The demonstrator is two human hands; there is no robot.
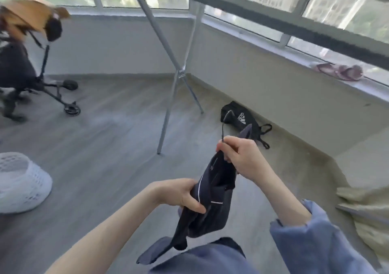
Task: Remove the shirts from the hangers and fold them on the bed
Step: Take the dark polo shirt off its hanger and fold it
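A dark navy shirt (pixel 212 208) with thin white piping hangs bunched in front of me, still on a thin black hanger (pixel 225 120) whose hook pokes up above my right hand. My right hand (pixel 240 158) pinches the hanger's neck at the shirt's collar. My left hand (pixel 179 193) grips the shirt's fabric lower down on its left side, thumb on top. Part of the hanger is hidden inside the shirt. No bed is in view.
A grey drying rack (pixel 174 80) stands ahead, its rail crossing the top. A black bag (pixel 240 118) lies by the wall, a white laundry basket (pixel 23 181) left, a stroller (pixel 42 80) far left, pink sandals (pixel 341 71) on the sill, beige cloth (pixel 366 212) right.
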